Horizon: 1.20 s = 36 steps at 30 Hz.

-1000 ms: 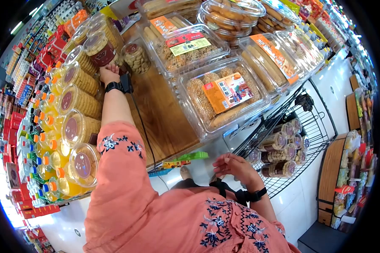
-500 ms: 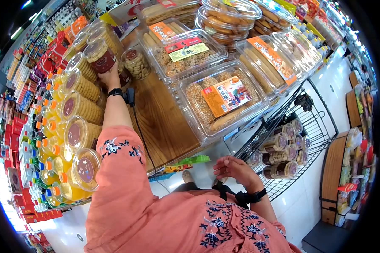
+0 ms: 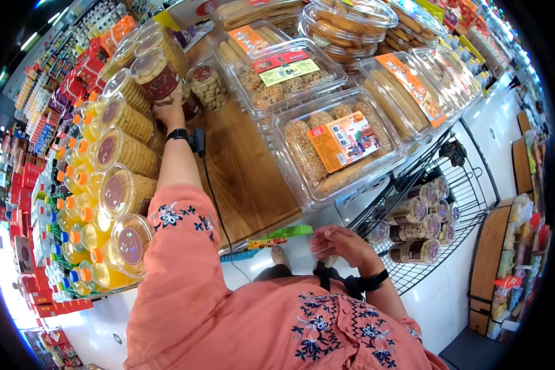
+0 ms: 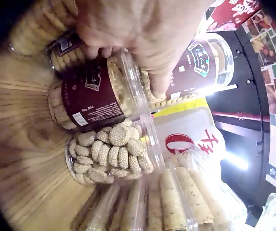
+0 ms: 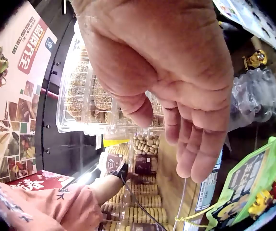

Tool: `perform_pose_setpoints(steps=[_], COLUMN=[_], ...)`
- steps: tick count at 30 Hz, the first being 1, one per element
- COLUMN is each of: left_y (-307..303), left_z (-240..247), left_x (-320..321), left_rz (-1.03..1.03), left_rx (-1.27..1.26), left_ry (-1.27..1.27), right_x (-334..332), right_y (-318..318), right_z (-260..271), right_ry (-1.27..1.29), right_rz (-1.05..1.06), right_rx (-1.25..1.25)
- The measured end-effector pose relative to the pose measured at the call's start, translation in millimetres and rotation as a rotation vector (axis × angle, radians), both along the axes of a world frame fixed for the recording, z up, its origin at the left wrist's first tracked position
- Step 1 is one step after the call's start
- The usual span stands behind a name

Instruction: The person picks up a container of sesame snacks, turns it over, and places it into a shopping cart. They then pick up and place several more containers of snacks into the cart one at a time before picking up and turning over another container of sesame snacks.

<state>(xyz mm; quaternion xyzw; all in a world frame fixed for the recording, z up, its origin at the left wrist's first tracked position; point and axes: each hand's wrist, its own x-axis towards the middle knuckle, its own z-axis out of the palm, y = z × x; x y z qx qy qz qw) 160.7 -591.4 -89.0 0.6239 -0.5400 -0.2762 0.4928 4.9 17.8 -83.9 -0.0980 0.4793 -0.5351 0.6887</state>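
Observation:
My left hand [image 3: 171, 110] grips the lower side of a brown-labelled clear jar [image 3: 160, 80] standing above the table at the back left. In the left wrist view the hand [image 4: 133, 29] has its thumb against that jar [image 4: 200, 60]; some fingers are hidden. Below it is another brown-labelled jar [image 4: 90, 94], and beside that a jar of small knobbly snacks [image 4: 111, 154], also visible in the head view [image 3: 208, 87]. My right hand [image 3: 345, 248] hangs in front of my body, holding nothing. Its fingers [image 5: 195, 139] are relaxed and slightly bent in the right wrist view.
Biscuit jars [image 3: 122, 150] line the table's left side, with orange-capped juice bottles [image 3: 92, 234] beyond. Clear pastry boxes [image 3: 339, 145] are stacked on the right. A wire cart [image 3: 468, 191] holding several jars [image 3: 416, 250] stands at right. A cable runs from the left wrist.
The head view has shifted slightly, moving the table and jars rightward in the picture. My left hand's fingers reach further up the jar's side. The right hand remains relaxed.

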Motion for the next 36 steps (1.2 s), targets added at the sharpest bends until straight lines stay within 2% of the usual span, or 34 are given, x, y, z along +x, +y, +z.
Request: perform_pose_setpoints(steps=[5,9,12,13,17,20,23,26,29,31,36], left_y=[-7,-10,1,3,31,9,-11,-18,-13,9,32], left_z=[-9,-13,-13,-14,-3,-23,-38,-47,-40,-19,-11], left_x=[-2,-11,-6,-6,-7,-4,3,-1,-3,1,4], left_rz=[-0.149,0.049,-0.023,0.053,0.054,0.033,-0.143,-0.081,-0.114,-0.109,-0.048], left_rx=[-0.069,0.013,-0.184,-0.141,0.005,-0.034,-0.12,-0.131,-0.113,-0.078,-0.004], left_ry=[0.002,0.033,0.062,-0.038,-0.149,-0.197,-0.069,-0.036,-0.086,-0.111,-0.17], right_x=[-2,-5,-6,-7,-8,-9,-11,-12,-13,-13,-16], right_y=[2,11,15,14,5,4,10,18,29,35,31], right_z=[-8,-8,-17,-20,-22,-28,-29,-30,-33,-40,-47], right_ry=[0.008,0.02,-0.018,-0.024,-0.006,-0.006,0.0,0.017,0.003,-0.034,-0.07], right_rz=[-0.001,-0.014,-0.016,-0.01,0.02,0.013,-0.009,-0.017,-0.068,-0.086,-0.008], right_rx=[0.018,0.051,0.074,0.08,0.09,0.07,0.065,0.13,0.164,0.147,0.116])
